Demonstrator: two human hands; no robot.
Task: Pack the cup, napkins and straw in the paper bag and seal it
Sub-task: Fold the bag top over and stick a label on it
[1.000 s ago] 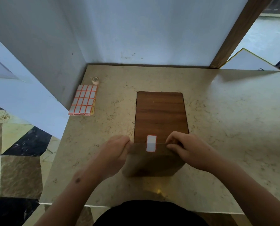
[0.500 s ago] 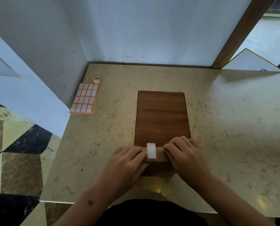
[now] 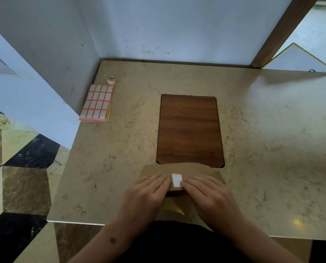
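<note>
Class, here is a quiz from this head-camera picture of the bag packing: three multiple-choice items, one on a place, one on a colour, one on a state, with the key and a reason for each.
1. Where does the sheet of labels lie?
A. on the wooden board
B. at the table's left edge, near the tape roll
C. on the floor

2. What colour borders the sticker on the paper bag?
A. orange-red
B. blue
C. green

3. How do the two hands lie on the bag?
A. both lifted clear of it
B. both clenched in fists
C. fingers flat, pressing on either side of the sticker

Key: 1 B, the sheet lies just in front of the tape roll. 2 A, an orange-red line frames the white sticker. 3 C, the left hand and right hand press with straight fingers.
</note>
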